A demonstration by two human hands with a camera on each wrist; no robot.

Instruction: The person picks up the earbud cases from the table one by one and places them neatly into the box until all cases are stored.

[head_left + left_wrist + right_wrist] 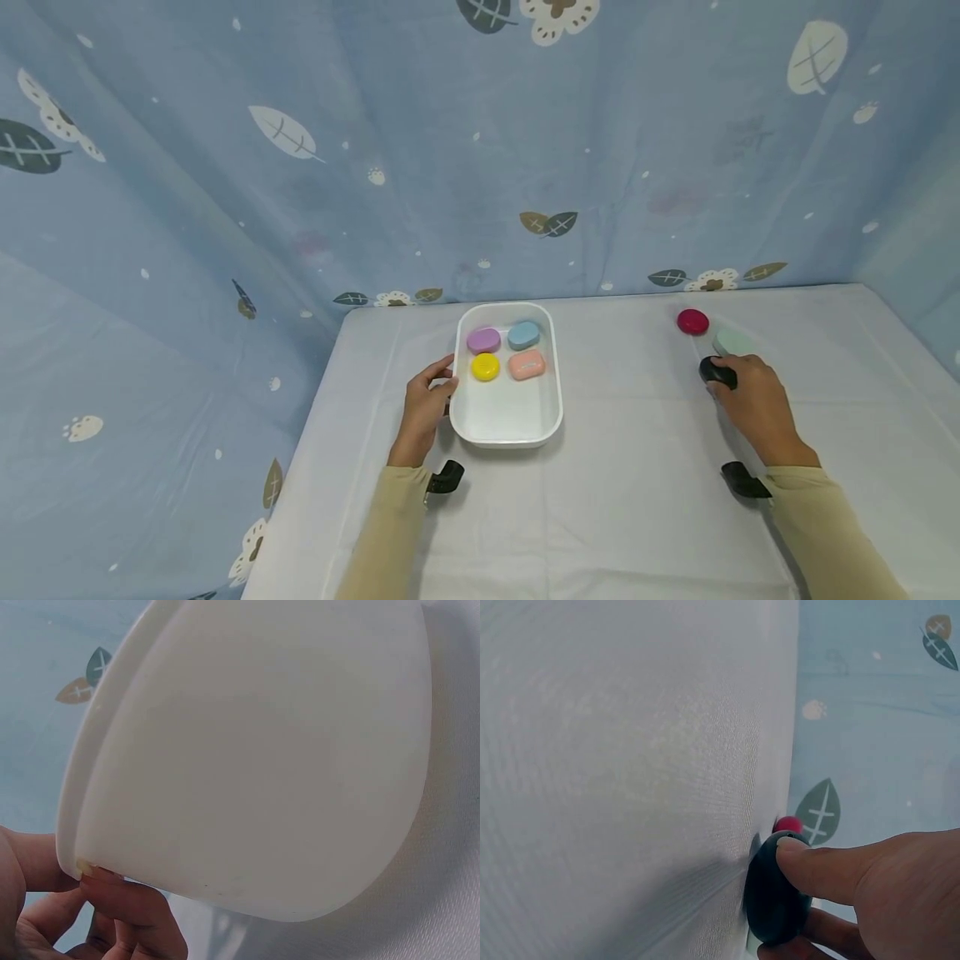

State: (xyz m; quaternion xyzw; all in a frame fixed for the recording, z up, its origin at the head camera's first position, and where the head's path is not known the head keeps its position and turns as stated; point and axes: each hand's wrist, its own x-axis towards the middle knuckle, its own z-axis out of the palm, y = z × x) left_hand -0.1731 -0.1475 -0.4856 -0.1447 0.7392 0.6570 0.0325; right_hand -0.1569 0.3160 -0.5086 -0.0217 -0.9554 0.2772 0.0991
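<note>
My left hand (426, 408) pinches the left rim of a white tray (506, 429), thumb and fingers at its edge. Inside the tray lie a purple soap (483, 340), a blue soap (523, 335), a yellow soap (485, 367) and a peach soap (527, 364). On the right, my right hand (753, 404) grips a black oval soap (717, 372) between thumb and fingers. In the right wrist view the black soap (774, 892) is at the cloth, though contact is hard to tell. Just beyond are a red soap (692, 322) and a pale green soap (732, 341), partly hidden by the hand.
A white cloth (622, 500) covers the table, whose far edge meets a blue patterned curtain (420, 167). Black camera mounts (446, 477) stick out from both wrists, low over the cloth.
</note>
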